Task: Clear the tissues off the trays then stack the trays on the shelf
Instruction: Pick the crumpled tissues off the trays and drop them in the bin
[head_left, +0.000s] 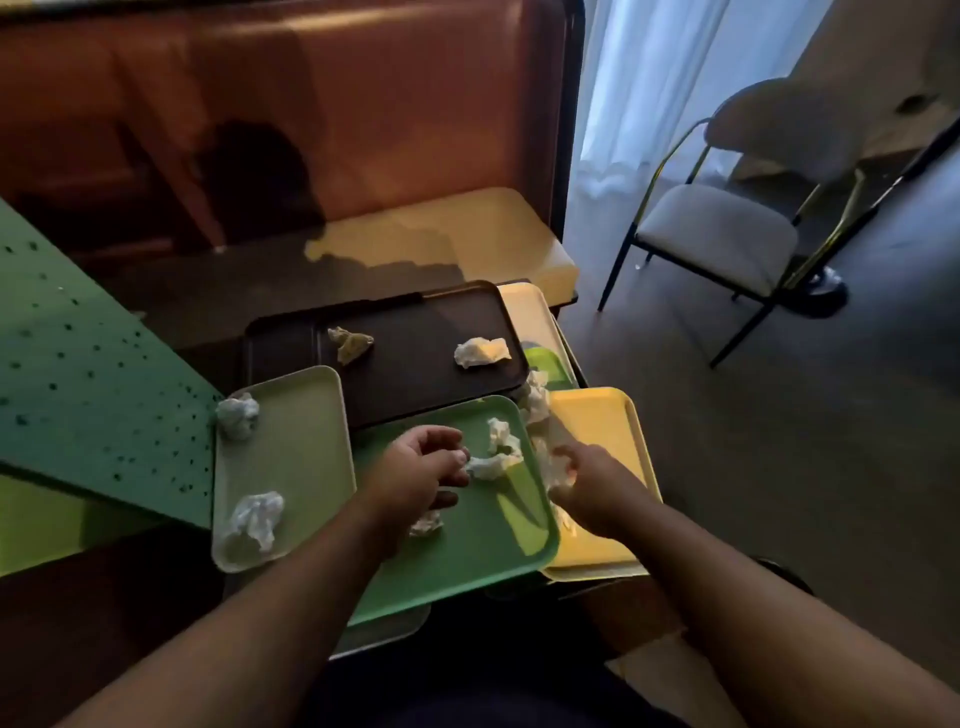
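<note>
1. Left hand (421, 467): over green tray (467, 561), fingers curled, pinching tissue (496, 457).
2. Right hand (582, 483): over yellow tray (597, 415), grip unclear, touching white tissue (550, 462).
3. Pale tray (291, 447): two tissues.
4. Dark tray (415, 353): two tissues.

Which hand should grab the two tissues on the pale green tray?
Left, probably. The left hand is over the green tray, which adjoins the pale green tray and its tissues. The right hand is over the yellow tray, farther away.
</note>
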